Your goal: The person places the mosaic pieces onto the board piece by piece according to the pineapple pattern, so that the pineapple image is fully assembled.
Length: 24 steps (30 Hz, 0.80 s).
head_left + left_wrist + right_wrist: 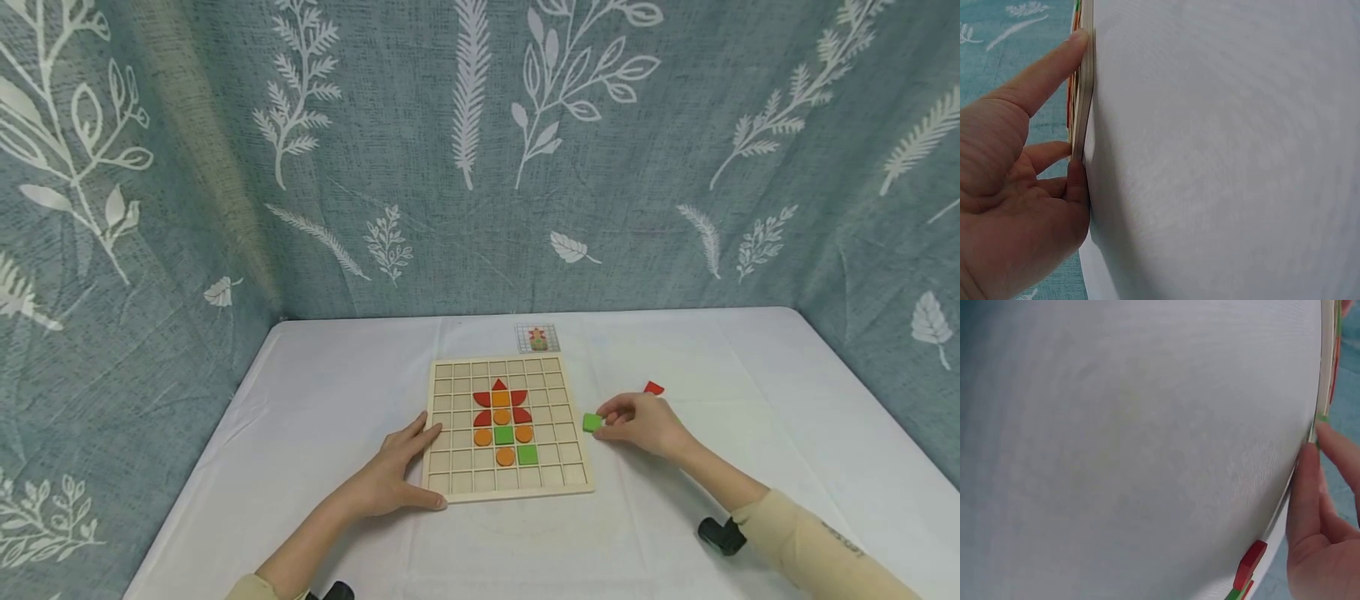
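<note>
A wooden grid board (557,479) lies on the white table, with red, orange and green pieces forming a flower-like figure on it. My left hand (386,473) rests at the board's lower left corner, fingers spread along the left side and thumb at the near edge. In the left wrist view the thumb (1054,69) touches the board's rim. Just right of the board, my right hand (645,423) pinches a green square tile (591,422) between thumb and fingers. The right wrist view shows only a sliver of this tile (1322,417).
Behind the board lies a small pattern card (537,338) with a similar figure. A red piece (654,387) lies beyond my right hand; the right wrist view shows a red block (1250,565) with a bit of green (1233,594) beside it. A leaf-patterned curtain (420,150) surrounds the table.
</note>
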Each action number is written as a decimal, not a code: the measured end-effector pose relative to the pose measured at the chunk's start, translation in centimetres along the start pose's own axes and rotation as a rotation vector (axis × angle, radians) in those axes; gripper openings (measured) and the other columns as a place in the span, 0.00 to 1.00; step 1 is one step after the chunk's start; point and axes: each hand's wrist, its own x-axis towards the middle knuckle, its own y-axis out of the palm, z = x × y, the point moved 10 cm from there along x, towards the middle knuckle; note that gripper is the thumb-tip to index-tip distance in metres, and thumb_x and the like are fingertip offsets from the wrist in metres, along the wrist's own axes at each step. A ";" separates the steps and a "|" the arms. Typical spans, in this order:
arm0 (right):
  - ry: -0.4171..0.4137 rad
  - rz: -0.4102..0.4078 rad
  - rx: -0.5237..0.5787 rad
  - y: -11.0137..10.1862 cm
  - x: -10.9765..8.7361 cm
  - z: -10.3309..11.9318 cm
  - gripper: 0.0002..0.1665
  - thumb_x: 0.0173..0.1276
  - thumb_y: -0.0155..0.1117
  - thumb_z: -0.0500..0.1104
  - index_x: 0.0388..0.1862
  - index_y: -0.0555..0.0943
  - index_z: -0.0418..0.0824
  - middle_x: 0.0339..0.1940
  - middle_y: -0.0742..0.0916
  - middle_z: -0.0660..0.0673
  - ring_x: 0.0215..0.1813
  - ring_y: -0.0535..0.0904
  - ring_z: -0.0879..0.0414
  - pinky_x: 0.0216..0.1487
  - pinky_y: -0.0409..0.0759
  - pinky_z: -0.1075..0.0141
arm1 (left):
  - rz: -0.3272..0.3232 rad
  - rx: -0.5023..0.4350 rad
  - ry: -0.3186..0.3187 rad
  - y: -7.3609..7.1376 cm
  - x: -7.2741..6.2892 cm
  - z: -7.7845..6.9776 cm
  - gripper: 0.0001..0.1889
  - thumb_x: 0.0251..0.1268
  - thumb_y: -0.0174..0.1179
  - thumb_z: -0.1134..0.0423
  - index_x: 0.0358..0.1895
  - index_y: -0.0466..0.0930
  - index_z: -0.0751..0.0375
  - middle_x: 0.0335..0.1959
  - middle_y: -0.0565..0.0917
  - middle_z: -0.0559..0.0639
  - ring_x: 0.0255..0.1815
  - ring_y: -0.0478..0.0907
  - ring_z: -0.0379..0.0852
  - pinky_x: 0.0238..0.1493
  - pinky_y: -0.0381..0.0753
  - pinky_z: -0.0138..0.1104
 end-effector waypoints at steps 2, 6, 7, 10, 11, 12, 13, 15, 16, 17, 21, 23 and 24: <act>-0.004 -0.009 0.029 -0.1 -0.1 0.1 0.18 0.55 0.77 0.44 0.42 0.85 0.37 0.29 0.83 0.49 0.32 0.77 0.57 0.34 0.77 0.67 | 0.001 0.002 -0.004 0.0 0.0 0.0 0.54 0.42 0.79 0.51 0.74 0.59 0.63 0.79 0.45 0.61 0.76 0.41 0.65 0.68 0.49 0.63; -0.013 0.006 0.102 0.5 -0.2 0.7 0.20 0.54 0.77 0.45 0.43 0.84 0.36 0.31 0.85 0.49 0.33 0.80 0.57 0.36 0.79 0.67 | 0.003 0.003 -0.006 0.0 -0.1 0.0 0.54 0.42 0.78 0.52 0.75 0.59 0.63 0.79 0.46 0.61 0.76 0.41 0.65 0.68 0.50 0.63; -0.014 0.015 0.118 0.8 -0.2 1.0 0.21 0.54 0.77 0.45 0.43 0.84 0.36 0.31 0.85 0.49 0.34 0.80 0.57 0.36 0.79 0.67 | 0.004 0.003 -0.005 0.0 -0.1 0.0 0.54 0.42 0.78 0.52 0.75 0.59 0.63 0.79 0.46 0.61 0.76 0.42 0.65 0.68 0.50 0.63; -0.022 0.042 0.137 1.7 -0.1 1.8 0.21 0.54 0.78 0.46 0.43 0.84 0.38 0.31 0.85 0.49 0.33 0.80 0.57 0.36 0.79 0.68 | 0.007 0.003 0.003 0.0 0.0 -0.1 0.54 0.43 0.78 0.52 0.75 0.59 0.63 0.79 0.45 0.61 0.76 0.42 0.65 0.68 0.50 0.63; -0.025 0.051 0.141 2.1 -0.1 2.1 0.20 0.54 0.78 0.46 0.43 0.84 0.38 0.30 0.85 0.49 0.33 0.80 0.57 0.35 0.78 0.68 | 0.008 0.002 0.005 0.0 0.1 -0.1 0.54 0.43 0.78 0.52 0.75 0.59 0.63 0.79 0.45 0.61 0.76 0.42 0.65 0.68 0.50 0.63; -0.033 0.061 0.139 2.5 -0.1 2.5 0.20 0.53 0.78 0.46 0.42 0.84 0.39 0.30 0.85 0.50 0.33 0.80 0.57 0.35 0.78 0.67 | 0.008 0.001 0.006 0.0 0.1 -0.1 0.54 0.43 0.78 0.52 0.75 0.59 0.63 0.79 0.45 0.61 0.76 0.42 0.65 0.68 0.50 0.63; -0.042 0.070 0.139 2.8 -0.1 2.9 0.20 0.53 0.78 0.46 0.42 0.84 0.39 0.30 0.85 0.50 0.32 0.80 0.57 0.35 0.78 0.67 | 0.008 0.001 0.006 0.0 0.1 -0.1 0.54 0.43 0.78 0.52 0.75 0.59 0.63 0.79 0.45 0.61 0.76 0.42 0.65 0.68 0.50 0.63; -0.069 0.091 0.133 3.6 -0.1 3.9 0.19 0.53 0.78 0.46 0.41 0.84 0.40 0.29 0.85 0.50 0.32 0.80 0.57 0.36 0.78 0.66 | 0.005 0.003 0.005 -0.1 0.1 -0.1 0.54 0.43 0.78 0.52 0.75 0.59 0.63 0.79 0.46 0.61 0.76 0.41 0.65 0.68 0.50 0.63; -0.082 0.103 0.137 4.0 -0.1 4.4 0.19 0.53 0.78 0.46 0.41 0.84 0.40 0.29 0.85 0.50 0.32 0.80 0.57 0.37 0.78 0.66 | 0.002 0.005 0.004 -0.1 0.1 -0.1 0.54 0.43 0.78 0.51 0.75 0.59 0.63 0.79 0.46 0.61 0.76 0.42 0.65 0.68 0.50 0.63; -0.095 0.114 0.139 4.4 -0.1 4.8 0.18 0.54 0.78 0.45 0.41 0.84 0.40 0.29 0.84 0.50 0.32 0.80 0.56 0.37 0.78 0.65 | 0.001 0.006 0.004 -0.1 0.1 0.0 0.54 0.42 0.78 0.51 0.75 0.59 0.62 0.79 0.46 0.61 0.76 0.41 0.65 0.68 0.50 0.63; -0.142 0.160 0.143 5.9 -0.1 6.3 0.18 0.55 0.77 0.45 0.41 0.84 0.39 0.29 0.84 0.51 0.33 0.80 0.57 0.38 0.79 0.66 | 0.002 0.008 0.002 0.0 0.1 0.0 0.54 0.43 0.78 0.51 0.75 0.59 0.62 0.79 0.46 0.61 0.76 0.42 0.64 0.68 0.50 0.63; -0.158 0.177 0.146 6.6 -0.1 6.8 0.17 0.55 0.77 0.44 0.41 0.84 0.39 0.28 0.84 0.51 0.32 0.80 0.57 0.37 0.79 0.66 | 0.005 0.007 0.002 0.0 0.0 0.0 0.54 0.43 0.78 0.51 0.75 0.59 0.62 0.79 0.45 0.61 0.76 0.42 0.64 0.68 0.50 0.63; -0.164 0.186 0.147 6.9 -0.1 7.1 0.16 0.55 0.77 0.44 0.40 0.84 0.39 0.28 0.84 0.51 0.32 0.80 0.57 0.36 0.79 0.67 | 0.006 0.006 0.001 0.0 0.0 0.0 0.54 0.43 0.78 0.51 0.75 0.59 0.62 0.79 0.45 0.61 0.76 0.42 0.64 0.68 0.50 0.63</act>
